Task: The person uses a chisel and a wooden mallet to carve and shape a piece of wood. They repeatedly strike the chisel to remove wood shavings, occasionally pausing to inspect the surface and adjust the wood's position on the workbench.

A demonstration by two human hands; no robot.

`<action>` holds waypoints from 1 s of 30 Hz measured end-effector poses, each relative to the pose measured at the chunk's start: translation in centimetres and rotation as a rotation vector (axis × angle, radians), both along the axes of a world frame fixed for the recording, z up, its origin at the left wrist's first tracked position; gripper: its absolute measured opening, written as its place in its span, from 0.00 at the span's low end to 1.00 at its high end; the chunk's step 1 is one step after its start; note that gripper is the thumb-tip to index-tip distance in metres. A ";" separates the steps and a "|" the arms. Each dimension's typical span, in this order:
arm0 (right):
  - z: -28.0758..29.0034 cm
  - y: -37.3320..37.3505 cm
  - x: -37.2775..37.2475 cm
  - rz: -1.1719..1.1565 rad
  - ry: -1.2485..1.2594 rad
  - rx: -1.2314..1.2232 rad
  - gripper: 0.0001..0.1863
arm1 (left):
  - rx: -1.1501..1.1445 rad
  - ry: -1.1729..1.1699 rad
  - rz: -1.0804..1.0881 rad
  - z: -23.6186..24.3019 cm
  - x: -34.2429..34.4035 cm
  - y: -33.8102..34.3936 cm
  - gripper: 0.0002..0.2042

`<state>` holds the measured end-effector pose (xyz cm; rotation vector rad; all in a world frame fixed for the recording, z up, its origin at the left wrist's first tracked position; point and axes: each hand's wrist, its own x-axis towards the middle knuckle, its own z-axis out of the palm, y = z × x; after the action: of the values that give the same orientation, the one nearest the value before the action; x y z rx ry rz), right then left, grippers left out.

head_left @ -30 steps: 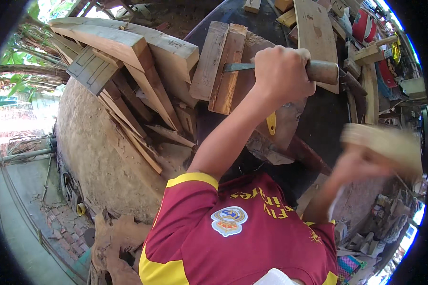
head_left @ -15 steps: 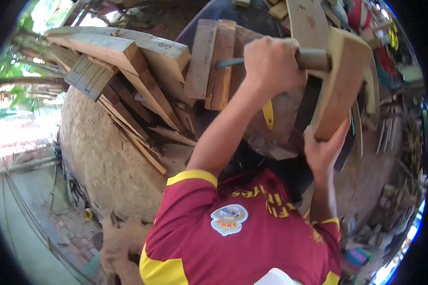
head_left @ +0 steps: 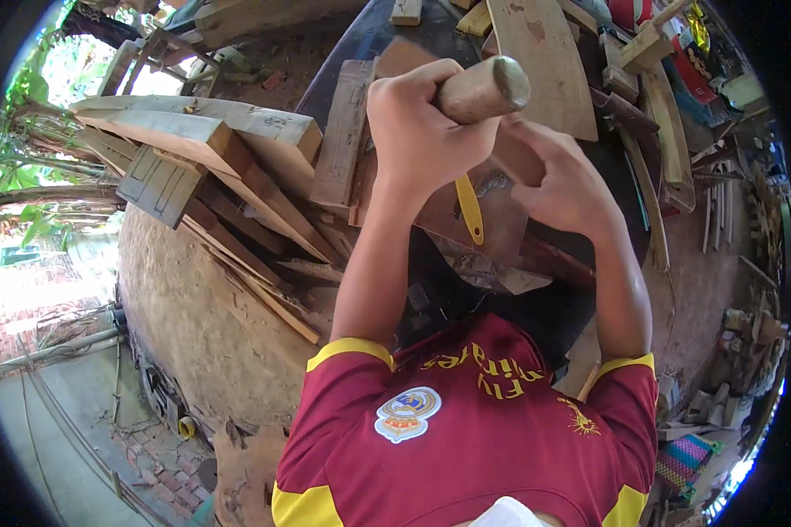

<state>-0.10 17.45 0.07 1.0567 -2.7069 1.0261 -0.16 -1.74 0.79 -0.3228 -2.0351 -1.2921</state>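
Observation:
My left hand (head_left: 426, 127) is wrapped round the thick wooden handle of a chisel (head_left: 483, 90), whose butt end points up and to the right. Its blade is hidden behind my fist. Below and behind that fist lies a brown wooden block (head_left: 517, 156), slanting from upper left to lower right. My right hand (head_left: 567, 180) grips the block's lower right end, thumb on the near side and fingers over the top. Just beneath the hands is a yellow tool handle (head_left: 469, 211) with a hole in its end.
Stacked timber beams (head_left: 211, 132) lean at the left beside a rough tan mound (head_left: 167, 281). A flat board (head_left: 338, 140) is near my left wrist. Beyond my right hand are a wide plank (head_left: 545, 66) and a curved wooden strip (head_left: 646, 202). More wood offcuts lie at the far right.
The wooden block has swung from the right to under my left hand. The chisel's handle now tilts up toward me, and its blade has gone out of sight.

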 end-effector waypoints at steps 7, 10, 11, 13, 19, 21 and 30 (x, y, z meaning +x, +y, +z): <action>-0.1 -0.8 -0.3 0.080 -0.268 0.060 0.52 | 0.056 0.001 0.009 0.8 0.6 -1.5 0.08; -0.6 -0.9 0.2 0.033 -0.318 0.110 0.53 | 0.644 0.013 -0.128 1.9 0.9 -5.3 0.08; -0.7 -0.7 0.3 0.030 -0.347 0.088 0.54 | 0.892 -0.015 -0.219 3.6 1.5 -6.7 0.11; -0.9 -0.6 0.5 0.040 -0.357 0.056 0.54 | 0.849 0.076 0.006 4.8 2.4 -8.9 0.12; -1.3 -0.6 0.7 0.045 -0.317 0.026 0.53 | 0.629 0.173 -0.244 3.9 4.8 -6.8 0.07; -1.5 -0.7 0.9 0.029 -0.302 0.032 0.53 | 0.530 0.148 -0.186 2.9 4.1 -5.3 0.07; -1.6 -0.6 0.9 0.023 -0.298 0.026 0.53 | 0.739 0.015 -0.286 1.7 1.4 -5.8 0.08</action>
<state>0.81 16.83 -1.52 1.0145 -2.9500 1.2471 1.28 -7.57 2.53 -0.2723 -1.3913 -2.0938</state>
